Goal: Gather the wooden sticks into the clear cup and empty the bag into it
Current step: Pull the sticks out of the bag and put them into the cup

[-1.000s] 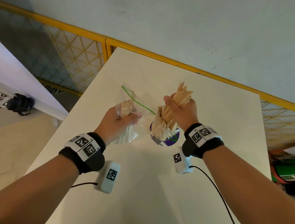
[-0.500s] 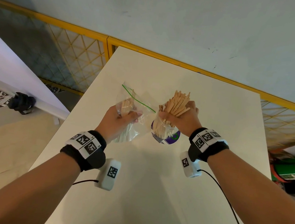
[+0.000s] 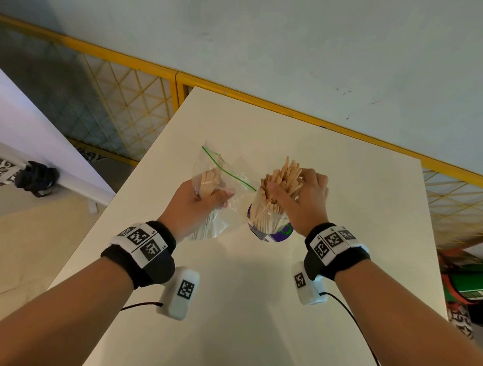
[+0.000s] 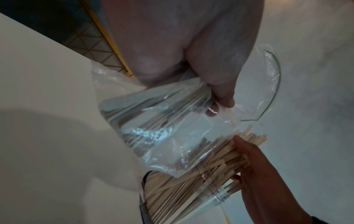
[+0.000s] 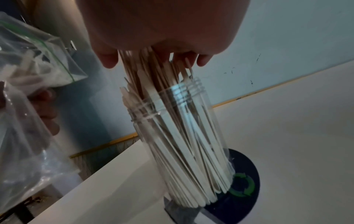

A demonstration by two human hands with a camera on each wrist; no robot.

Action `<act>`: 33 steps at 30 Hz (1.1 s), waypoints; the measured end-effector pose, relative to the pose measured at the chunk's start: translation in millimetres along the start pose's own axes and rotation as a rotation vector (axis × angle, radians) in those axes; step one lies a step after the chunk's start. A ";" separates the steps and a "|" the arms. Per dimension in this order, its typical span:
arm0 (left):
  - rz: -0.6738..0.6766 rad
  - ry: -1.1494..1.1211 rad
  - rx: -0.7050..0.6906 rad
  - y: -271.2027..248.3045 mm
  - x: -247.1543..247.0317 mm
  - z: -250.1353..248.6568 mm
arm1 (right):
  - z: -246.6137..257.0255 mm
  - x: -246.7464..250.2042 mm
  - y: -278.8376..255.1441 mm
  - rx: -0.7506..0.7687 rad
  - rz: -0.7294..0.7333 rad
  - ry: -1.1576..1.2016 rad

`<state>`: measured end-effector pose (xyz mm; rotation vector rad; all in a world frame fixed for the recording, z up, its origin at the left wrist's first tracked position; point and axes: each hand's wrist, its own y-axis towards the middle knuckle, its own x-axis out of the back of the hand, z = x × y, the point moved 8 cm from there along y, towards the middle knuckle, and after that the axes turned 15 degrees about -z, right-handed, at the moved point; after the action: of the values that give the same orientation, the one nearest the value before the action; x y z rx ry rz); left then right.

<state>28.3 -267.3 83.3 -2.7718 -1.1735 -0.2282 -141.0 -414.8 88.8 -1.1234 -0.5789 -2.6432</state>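
Note:
A clear cup (image 3: 263, 219) (image 5: 182, 128) (image 4: 191, 194) stands upright on the white table (image 3: 252, 315), packed with wooden sticks (image 3: 281, 177) (image 5: 164, 94) that poke out above its rim. My right hand (image 3: 290, 184) (image 5: 153, 59) sits on top of them, thumb on one side and fingers on the other, curled round the stick tops. Left of the cup, my left hand (image 3: 218, 198) (image 4: 218, 106) grips a clear zip bag (image 3: 229, 179) (image 4: 162, 128) (image 5: 28, 68) with a green seal line. It holds more sticks, lifted off the table and close beside the cup.
The cup stands on a dark round disc (image 3: 284, 234) (image 5: 245, 181) with a green arrow mark. A yellow mesh fence (image 3: 131, 94) runs behind the table's far and left edges. A white board with a black clamp (image 3: 36, 178) is at the left; green items (image 3: 476, 288) lie lower right.
My right hand has pushed its bundle of sticks down into the cup and turned palm-down over their tops. The left hand with the bag has hardly moved.

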 end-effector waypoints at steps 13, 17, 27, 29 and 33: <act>0.014 0.008 -0.024 -0.7 2.0 -8.3 | -2.6 17.0 15.1 -0.137 -0.084 0.189; 0.011 0.001 -0.023 -1.2 2.6 -8.0 | -2.0 19.3 19.5 -0.123 -0.138 0.276; 0.016 -0.009 -0.051 -5.5 -0.2 -10.2 | 63.3 -29.5 10.4 0.530 0.315 -0.317; 0.010 -0.023 -0.037 -4.3 1.2 -8.6 | 53.7 -20.1 21.3 0.502 0.229 -0.358; 0.005 -0.021 -0.030 -1.7 2.6 -5.0 | 26.5 -9.4 30.3 0.316 0.202 -0.215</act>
<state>28.4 -265.2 88.8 -2.8097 -1.1772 -0.2189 -107.3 -430.3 107.0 -1.2945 -0.8397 -2.1826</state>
